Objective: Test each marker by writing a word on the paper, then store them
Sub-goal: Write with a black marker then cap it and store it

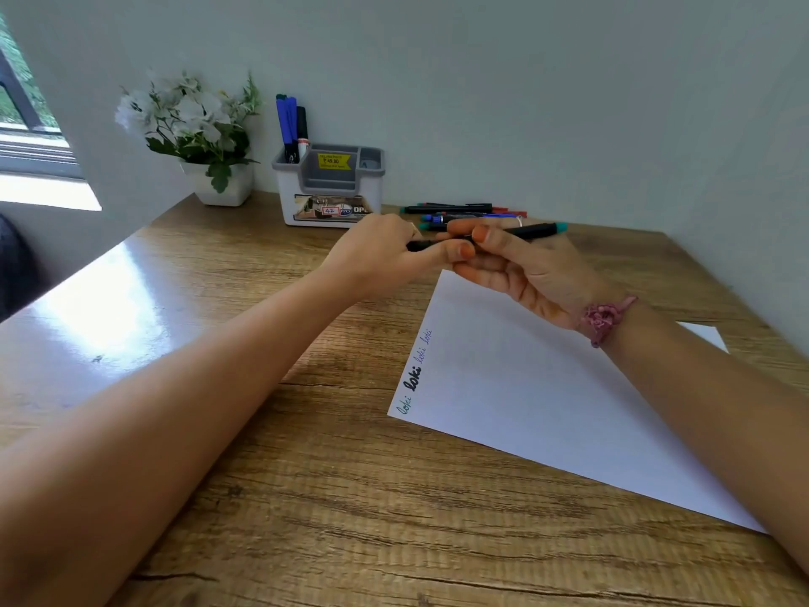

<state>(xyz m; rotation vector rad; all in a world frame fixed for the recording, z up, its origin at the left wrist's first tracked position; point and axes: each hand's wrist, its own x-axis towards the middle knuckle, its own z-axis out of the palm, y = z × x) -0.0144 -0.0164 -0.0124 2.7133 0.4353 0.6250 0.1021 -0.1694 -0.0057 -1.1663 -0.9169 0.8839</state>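
Both my hands hold one black marker with a teal end [529,230] level above the far edge of the white paper [547,387]. My left hand [385,251] grips its left end, fingers curled round it. My right hand [516,269] pinches the barrel between thumb and fingers. The paper carries several handwritten words along its left edge [416,374]. Several loose markers [464,212] lie on the table behind my hands. A grey and white organizer [332,186] stands by the wall with three markers [291,129] upright in its left compartment.
A white pot of white flowers [192,133] stands at the back left beside the organizer. The wooden table [306,497] meets the wall at the back and right. A window lies at the far left. A small white paper corner [705,332] shows behind my right forearm.
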